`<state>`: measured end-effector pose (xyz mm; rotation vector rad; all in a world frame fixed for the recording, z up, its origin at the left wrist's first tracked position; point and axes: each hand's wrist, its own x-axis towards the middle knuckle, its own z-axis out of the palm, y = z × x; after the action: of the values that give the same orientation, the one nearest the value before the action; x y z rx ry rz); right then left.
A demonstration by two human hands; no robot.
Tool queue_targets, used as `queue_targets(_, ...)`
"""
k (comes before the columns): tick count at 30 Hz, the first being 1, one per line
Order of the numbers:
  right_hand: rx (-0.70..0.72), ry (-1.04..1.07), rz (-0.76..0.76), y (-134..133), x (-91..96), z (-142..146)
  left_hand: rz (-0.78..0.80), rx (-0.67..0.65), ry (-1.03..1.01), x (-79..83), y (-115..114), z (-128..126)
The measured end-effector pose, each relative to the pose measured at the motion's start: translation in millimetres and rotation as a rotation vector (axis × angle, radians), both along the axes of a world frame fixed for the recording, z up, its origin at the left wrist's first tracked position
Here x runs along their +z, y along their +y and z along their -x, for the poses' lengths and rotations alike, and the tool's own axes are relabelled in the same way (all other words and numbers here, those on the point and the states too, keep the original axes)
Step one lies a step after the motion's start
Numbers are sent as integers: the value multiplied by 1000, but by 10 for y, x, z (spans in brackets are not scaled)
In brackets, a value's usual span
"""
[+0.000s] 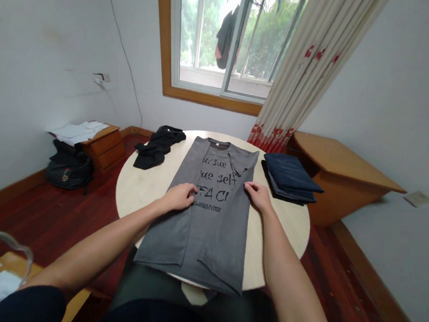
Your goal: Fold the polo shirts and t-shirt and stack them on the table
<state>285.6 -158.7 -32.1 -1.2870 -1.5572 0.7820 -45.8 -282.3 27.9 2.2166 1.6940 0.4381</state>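
**Item 1: grey T-shirt (209, 215).** Lies face up along the middle of the round table (137, 189), collar towards the window, hem hanging slightly over the near rim. Both long sides are folded inward over the front, so the black lettering shows only in part.

**Item 2: left hand (179, 196).** Rests knuckles up on the left folded panel, beside the print. The fingers curl down onto the cloth; whether they pinch it cannot be told.

**Item 3: right hand (258, 195).** Lies palm down and open on the right folded edge, fingers stretched flat towards the lettering, gripping nothing.

**Item 4: black garment (159, 146).** Crumpled, on the far left of the tabletop, apart from the shirt.

**Item 5: folded navy stack (290, 176).** Neat pile at the right edge of the table, just beside the shirt's right side and near the right hand.

**Surroundings.**
- A wooden cabinet (330, 161) stands right of the table.
- A low drawer unit (105, 144) by the left wall carries papers (76, 131), with a black bag (67, 168) on the floor next to it.
- Behind the table are a window (210, 35) and a flowered curtain (313, 64).

Nothing lies on the shirt between the 2 hands.
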Motion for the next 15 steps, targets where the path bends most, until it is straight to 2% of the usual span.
queue_targets(3,-4,4,-6,-7,13,2,-6,-24,-61,-36,-241,49)
queue_targets(6,-4,-12,-27,-13,27,5,48,-100,-101,-42,-606,160)
queue_targets(10,-15,-24,-45,-11,27,7,97,-288,-118,-21,-1029,430)
queue_targets(12,-21,-23,-41,-14,22,8,109,-370,-135,-4,-1155,575)
queue_targets(15,-11,0,-41,-36,17,15,134,-421,-144,43,-1266,732)
